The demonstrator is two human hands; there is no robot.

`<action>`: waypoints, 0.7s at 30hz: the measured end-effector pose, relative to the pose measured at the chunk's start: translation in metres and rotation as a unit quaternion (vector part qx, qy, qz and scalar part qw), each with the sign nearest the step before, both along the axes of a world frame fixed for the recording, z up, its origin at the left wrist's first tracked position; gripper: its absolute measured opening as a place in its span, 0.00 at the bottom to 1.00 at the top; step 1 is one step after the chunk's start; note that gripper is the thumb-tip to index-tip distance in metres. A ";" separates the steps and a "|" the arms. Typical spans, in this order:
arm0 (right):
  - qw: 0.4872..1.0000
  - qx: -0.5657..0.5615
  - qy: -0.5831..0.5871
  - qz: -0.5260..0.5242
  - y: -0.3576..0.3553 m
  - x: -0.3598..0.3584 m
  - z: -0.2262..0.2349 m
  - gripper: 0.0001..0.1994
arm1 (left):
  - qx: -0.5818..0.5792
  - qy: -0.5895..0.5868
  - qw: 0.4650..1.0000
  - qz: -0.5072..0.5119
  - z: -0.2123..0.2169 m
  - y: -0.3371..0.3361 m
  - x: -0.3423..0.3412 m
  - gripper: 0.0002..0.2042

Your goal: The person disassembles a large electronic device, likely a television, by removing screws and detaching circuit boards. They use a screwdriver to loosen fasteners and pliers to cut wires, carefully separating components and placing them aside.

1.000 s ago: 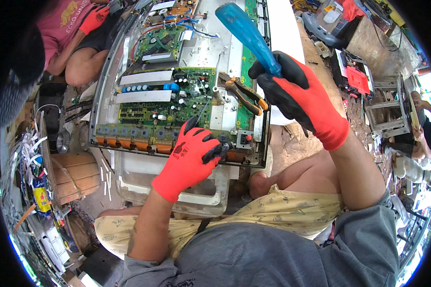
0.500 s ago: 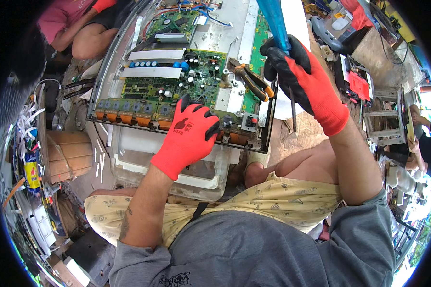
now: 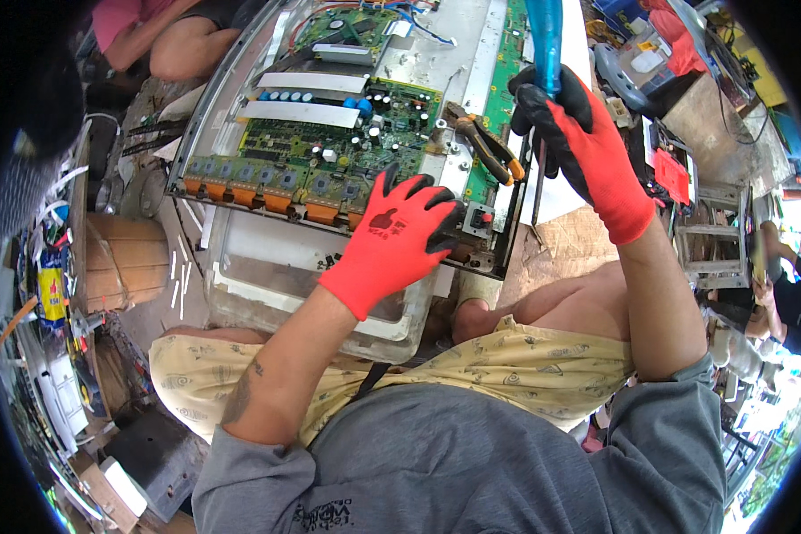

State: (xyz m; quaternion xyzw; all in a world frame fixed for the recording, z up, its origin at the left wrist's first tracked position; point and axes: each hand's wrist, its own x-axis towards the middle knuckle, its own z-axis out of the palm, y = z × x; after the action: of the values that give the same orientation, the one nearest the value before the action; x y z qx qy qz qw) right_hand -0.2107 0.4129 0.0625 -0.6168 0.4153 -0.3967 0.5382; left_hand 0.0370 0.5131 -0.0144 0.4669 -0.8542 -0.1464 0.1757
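Fingers [image 3: 418,191] of the left hand [image 3: 392,236] are spread and pressed flat on the near edge of the green circuit board [image 3: 329,147], black tips bearing on the board surface beside a small grey block with a red button [image 3: 479,218]; the placement is judged to steady the opened chassis [image 3: 231,133] against movement. Nothing is pinched by this hand. The chassis is propped tilted on a clear plastic tub [image 3: 267,285] just ahead of the person's knees, which brings the board within reach at lap level. A row of orange connectors [image 3: 258,191] runs along the board's near edge, left of the pressing hand. The right hand [image 3: 587,147] is raised above the chassis's right rim, its fingers [image 3: 543,107] wrapped tightly round the blue handle of a screwdriver [image 3: 543,40]; the thin dark shaft [image 3: 538,191] hangs downward past the rim, so the tool is held point-down, clear of the board rather than seated in any screw. Orange-handled pliers [image 3: 489,147] lie on the metal plate between the two hands, parked within reach of either. Two white ribbon strips [image 3: 307,98] cross the board further back, and a second smaller green board [image 3: 343,27] with red and blue wires sits at the far end. Beyond the chassis's far left corner, another person's bent leg and pink sleeve [image 3: 142,36] are seen; what that person handles cannot be told.
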 end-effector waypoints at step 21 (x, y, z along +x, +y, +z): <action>1.000 0.014 -0.001 0.010 0.003 -0.001 0.002 0.22 | -0.010 -0.086 0.996 -0.009 0.013 0.004 -0.010 0.11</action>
State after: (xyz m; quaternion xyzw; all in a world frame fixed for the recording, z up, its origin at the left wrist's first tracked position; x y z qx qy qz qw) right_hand -0.2118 0.4159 0.0642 -0.6130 0.4137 -0.3860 0.5514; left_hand 0.0267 0.5176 -0.0012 0.4685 -0.8716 -0.0987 0.1052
